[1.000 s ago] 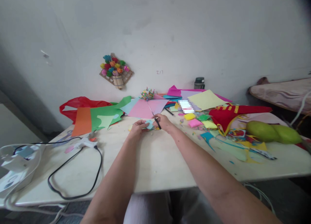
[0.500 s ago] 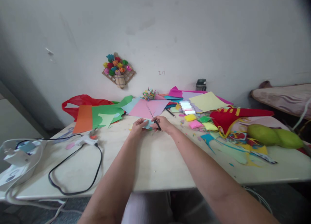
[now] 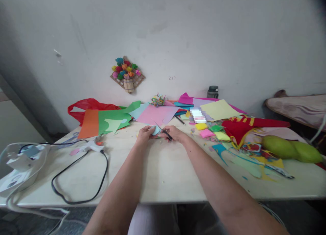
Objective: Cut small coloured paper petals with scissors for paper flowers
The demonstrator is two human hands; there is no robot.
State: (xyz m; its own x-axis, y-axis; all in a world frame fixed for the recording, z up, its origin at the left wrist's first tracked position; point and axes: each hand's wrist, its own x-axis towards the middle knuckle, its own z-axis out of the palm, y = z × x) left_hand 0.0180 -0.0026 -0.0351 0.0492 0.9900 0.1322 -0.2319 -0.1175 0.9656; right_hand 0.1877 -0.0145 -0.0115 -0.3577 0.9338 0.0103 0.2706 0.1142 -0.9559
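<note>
Between the fingers of my left hand (image 3: 145, 133) is a small piece of light blue paper (image 3: 157, 130). My right hand (image 3: 175, 133) grips a pair of scissors with black handles (image 3: 167, 135), whose thin blades point up and to the left, at the paper's right side. Both hands are close together over the middle of the table (image 3: 173, 173). Small bits lie under the hands, too small to make out. Just beyond them a pink sheet of paper (image 3: 156, 114) lies flat.
A white glue gun (image 3: 92, 146) with a black cord lies left. Orange paper (image 3: 89, 123) and green paper (image 3: 104, 116) are behind it. To the right are a pen (image 3: 180, 120), colored packets (image 3: 206, 133), paper scraps, red cloth (image 3: 235, 129) and green fruit (image 3: 277, 146). A bottle (image 3: 212, 91) stands at the wall.
The scissors have swung so their blades lean further left, and my right hand has shifted slightly right. My left hand keeps hold of the blue paper. The whole view has drifted a little.
</note>
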